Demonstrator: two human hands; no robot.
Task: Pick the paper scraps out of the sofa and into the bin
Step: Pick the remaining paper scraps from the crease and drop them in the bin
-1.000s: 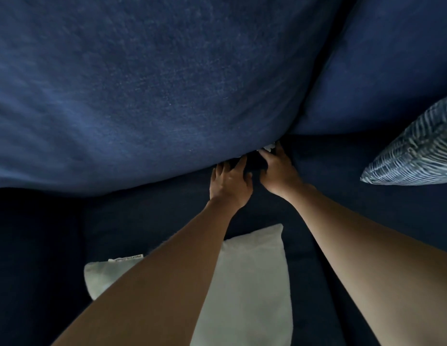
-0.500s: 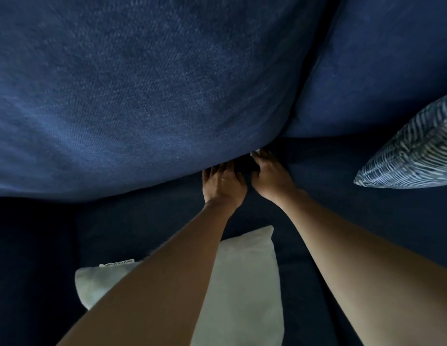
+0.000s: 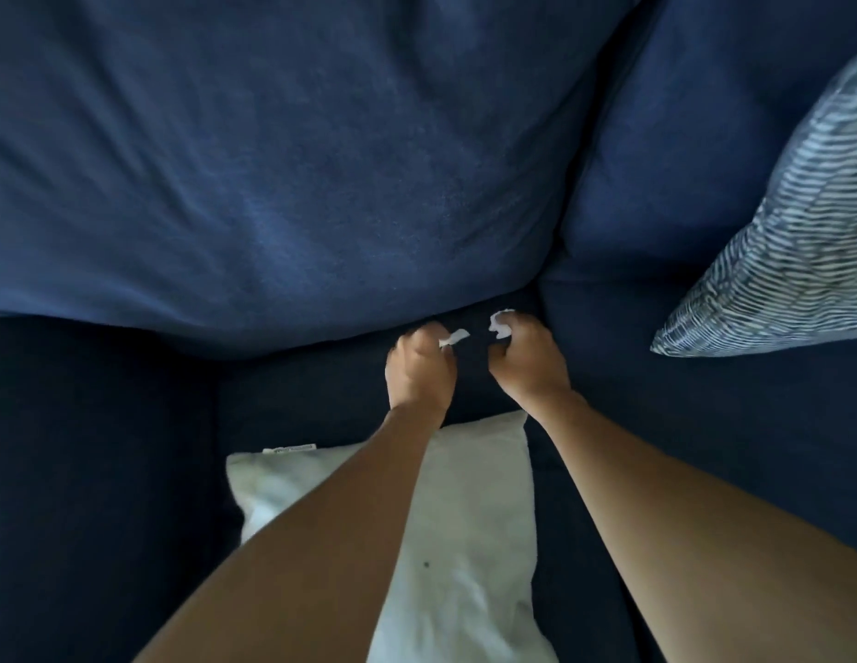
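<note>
Item: two paper scraps, held over navy sofa.
I see L hand pinching flat scrap; R hand fisted round crumpled scrap.

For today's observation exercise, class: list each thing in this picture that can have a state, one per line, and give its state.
Left hand: closed, pinching a paper scrap.
Right hand: closed around a crumpled paper scrap.
White pillow: lying flat on the seat, partly under the forearms.
Striped cushion: propped up, tilted.
Back cushion: in place, creased.
</note>
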